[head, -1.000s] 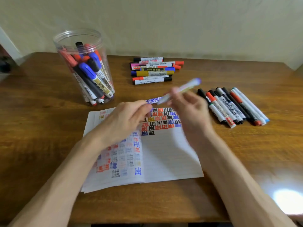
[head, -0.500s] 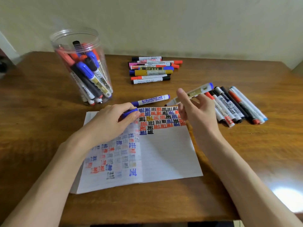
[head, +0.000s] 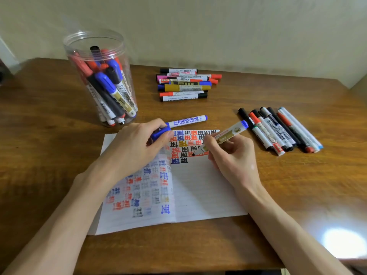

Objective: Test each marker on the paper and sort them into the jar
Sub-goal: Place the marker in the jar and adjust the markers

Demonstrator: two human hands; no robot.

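Head view, looking down at a wooden table (head: 49, 159). An open lined notebook (head: 202, 187) lies at centre frame, its pages partly filled with rows of small test marks in black, red, blue and gold. The right hand (head: 234, 157) pinches a gold-labelled marker with a blue end (head: 226, 134) like a pen, its dark tip touching the paper at the end of the lowest rows of marks. The left hand (head: 135, 149) rests on the notebook and pinches a blue cap (head: 159, 134) between thumb and fingers.

A blue whiteboard marker (head: 186, 121) lies just above the notebook. At upper left stands a clear plastic jar (head: 95, 42), open and crowded with markers. A pile of markers (head: 184, 85) lies at upper centre; a row of markers (head: 278, 130) lies at right.

The step in hand appears to be testing this marker. Next it likely needs a stroke drawn, recapping, and dropping into the jar.
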